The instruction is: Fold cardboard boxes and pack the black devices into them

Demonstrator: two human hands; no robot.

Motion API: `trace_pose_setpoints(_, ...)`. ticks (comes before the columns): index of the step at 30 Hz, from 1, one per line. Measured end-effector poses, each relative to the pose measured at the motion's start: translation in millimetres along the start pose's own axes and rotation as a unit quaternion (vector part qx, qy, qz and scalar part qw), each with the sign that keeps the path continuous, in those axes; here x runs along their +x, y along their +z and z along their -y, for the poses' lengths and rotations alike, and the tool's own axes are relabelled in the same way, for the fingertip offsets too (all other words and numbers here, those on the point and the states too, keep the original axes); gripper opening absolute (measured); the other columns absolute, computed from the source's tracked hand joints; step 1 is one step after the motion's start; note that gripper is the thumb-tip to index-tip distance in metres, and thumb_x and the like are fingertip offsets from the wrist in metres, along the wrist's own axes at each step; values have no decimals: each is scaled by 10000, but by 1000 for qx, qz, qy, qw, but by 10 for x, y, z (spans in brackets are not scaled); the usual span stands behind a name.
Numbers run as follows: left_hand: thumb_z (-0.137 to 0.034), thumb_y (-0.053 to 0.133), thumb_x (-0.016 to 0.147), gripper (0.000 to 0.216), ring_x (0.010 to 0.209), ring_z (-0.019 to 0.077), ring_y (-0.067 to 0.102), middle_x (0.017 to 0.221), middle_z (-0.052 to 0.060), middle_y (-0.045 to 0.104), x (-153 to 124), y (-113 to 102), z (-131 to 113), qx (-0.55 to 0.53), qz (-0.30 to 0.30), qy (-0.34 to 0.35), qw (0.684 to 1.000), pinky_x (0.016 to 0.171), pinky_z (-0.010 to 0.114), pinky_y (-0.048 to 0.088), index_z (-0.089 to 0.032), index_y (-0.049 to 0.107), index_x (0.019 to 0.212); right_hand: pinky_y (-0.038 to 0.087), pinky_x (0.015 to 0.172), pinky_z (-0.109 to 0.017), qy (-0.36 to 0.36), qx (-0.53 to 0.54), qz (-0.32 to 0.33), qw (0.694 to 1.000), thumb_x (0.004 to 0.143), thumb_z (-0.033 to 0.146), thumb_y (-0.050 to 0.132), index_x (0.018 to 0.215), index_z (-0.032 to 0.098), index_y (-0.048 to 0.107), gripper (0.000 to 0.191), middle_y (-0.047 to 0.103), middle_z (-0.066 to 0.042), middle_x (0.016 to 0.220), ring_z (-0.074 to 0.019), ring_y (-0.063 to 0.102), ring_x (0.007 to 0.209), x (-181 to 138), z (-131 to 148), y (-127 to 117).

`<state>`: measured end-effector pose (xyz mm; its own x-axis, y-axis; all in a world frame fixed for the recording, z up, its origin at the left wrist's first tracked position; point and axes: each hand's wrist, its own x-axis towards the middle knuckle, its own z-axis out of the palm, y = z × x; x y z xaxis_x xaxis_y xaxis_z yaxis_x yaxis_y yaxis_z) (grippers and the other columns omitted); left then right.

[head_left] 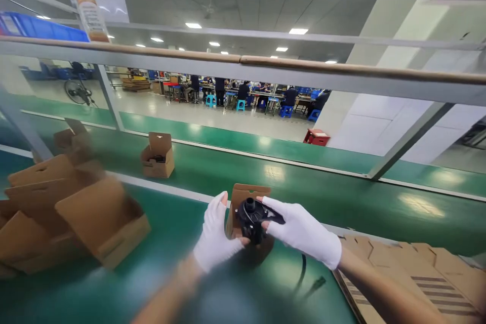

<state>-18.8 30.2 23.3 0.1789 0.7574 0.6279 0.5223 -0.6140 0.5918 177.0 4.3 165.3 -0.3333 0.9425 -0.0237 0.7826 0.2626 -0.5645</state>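
Observation:
A black pump-like unit [251, 218] with a round spout on top is above an open cardboard box [248, 191], close in front of its raised lid. My right hand [299, 228], in a white fingerless glove, grips the unit from the right. My left hand [220, 235], gloved the same way, is curved around the left side of the box, its thumb near the unit's lower edge. A black cable [302, 271] hangs below my right hand, ending in a blurred connector [317, 285]. The box's lower part is mostly hidden by the unit and hands.
Several open cardboard boxes [102, 220] crowd the left. Another box [157, 156] with a dark item inside stands on the green belt [212, 162]. Flattened cardboard [417, 273] is stacked at the right. A metal frame bar [304, 73] crosses ahead; people work far behind it.

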Motion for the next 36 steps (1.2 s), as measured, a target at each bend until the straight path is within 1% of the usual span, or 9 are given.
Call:
trace_pose_setpoints(2, -447, 643, 722, 948, 1364, 357, 247, 1472, 215, 254, -85, 114, 262, 16, 57, -34, 998, 1086, 550, 270, -152, 102, 1443, 479, 671, -303, -13, -105, -8, 994, 797, 320, 487, 1334, 199, 480, 550, 698, -61, 937, -222, 645, 770, 172, 16, 70)
trace_pose_setpoints(5, -259, 502, 770, 779, 1372, 321, 255, 1469, 205, 280, -214, 386, 484, 13, 98, -34, 995, 1106, 522, 273, -119, 131, 1439, 454, 694, -316, -28, -247, 49, 968, 798, 316, 461, 1266, 219, 542, 485, 695, -81, 991, -257, 648, 845, 427, -8, 163)
trace_pose_setpoints(10, -142, 315, 829, 658, 1375, 281, 267, 1470, 180, 302, -366, 758, 534, 6, 9, 15, 1000, 1102, 496, 294, -142, 116, 1457, 398, 543, -274, -36, -308, 164, 937, 736, 299, 485, 894, 219, 690, 271, 705, -58, 751, -232, 651, 671, 662, -24, 258)
trace_pose_setpoints(15, -189, 299, 881, 595, 1379, 282, 259, 1467, 172, 315, -422, 774, 574, -9, -57, -4, 998, 1099, 507, 293, -161, 143, 1454, 390, 554, -306, -33, -339, 195, 920, 740, 318, 463, 958, 173, 691, 347, 706, -132, 859, -280, 660, 735, 695, 5, 288)
trace_pose_setpoints(19, -232, 274, 906, 535, 1372, 252, 286, 1458, 161, 346, -448, 753, 539, -65, -30, -72, 995, 1118, 473, 285, -140, 234, 1432, 396, 535, -303, -49, -348, 252, 902, 747, 327, 466, 914, 150, 710, 344, 704, -132, 802, -273, 656, 697, 751, -65, 362)
trace_pose_setpoints(25, -304, 268, 895, 540, 1325, 235, 377, 1427, 142, 411, -512, 851, 303, -205, 12, -121, 971, 1120, 424, 309, -113, 332, 1396, 435, 581, -315, -107, -345, 387, 848, 661, 190, 581, 732, 89, 722, 187, 690, -143, 695, -269, 641, 653, 840, -234, 858)
trace_pose_setpoints(30, -315, 283, 898, 523, 1311, 244, 394, 1405, 150, 438, -518, 816, 240, -211, 17, -124, 969, 1123, 442, 298, -108, 382, 1368, 445, 642, -323, -88, -314, 337, 883, 789, 228, 495, 895, 83, 705, 276, 696, -164, 840, -266, 648, 741, 753, -264, 974)
trace_pose_setpoints(33, -285, 281, 912, 493, 1320, 230, 384, 1410, 126, 437, -544, 758, 231, -212, 25, -136, 968, 1115, 428, 318, -149, 375, 1376, 426, 594, -309, -56, -298, 281, 911, 845, 320, 462, 980, 112, 664, 320, 688, -140, 841, -249, 640, 700, 526, -214, 785)
trace_pose_setpoints(36, -282, 274, 933, 469, 1334, 220, 363, 1427, 105, 417, -629, 665, 203, -200, 29, -161, 966, 1117, 422, 317, -190, 350, 1387, 397, 615, -322, -65, -302, 154, 939, 891, 309, 400, 1039, 156, 603, 293, 661, -123, 932, -258, 621, 774, 87, -180, 485)
